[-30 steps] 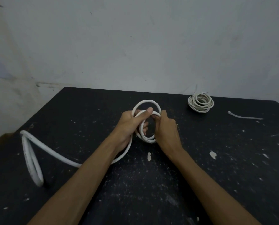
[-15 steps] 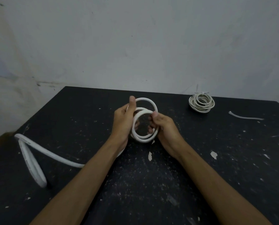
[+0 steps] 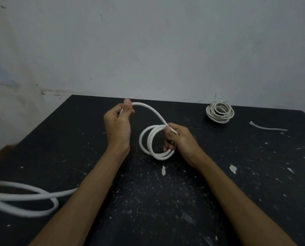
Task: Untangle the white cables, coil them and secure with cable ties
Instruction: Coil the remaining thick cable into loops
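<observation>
A thick white cable runs across the black table (image 3: 254, 174). My right hand (image 3: 179, 139) pinches a small coil of that cable (image 3: 150, 144), about three loops, standing near the table's middle. From the coil a stretch of cable (image 3: 151, 110) arches up and left to my left hand (image 3: 118, 125), which is closed around it, thumb up. The cable's loose tail (image 3: 23, 197) lies blurred in loops at the near left, passing behind my left forearm. A finished thinner white coil (image 3: 220, 112) sits at the far right. A white cable tie (image 3: 267, 128) lies flat beyond it.
A pale wall rises right behind the table's far edge. The tabletop is speckled with white paint chips (image 3: 233, 169). The table's left edge runs diagonally, with brown floor (image 3: 0, 151) beyond it.
My left hand has left the coil, moving up and left and drawing out a length of cable. My right hand alone holds the coil. The loose tail slid toward me at the left.
</observation>
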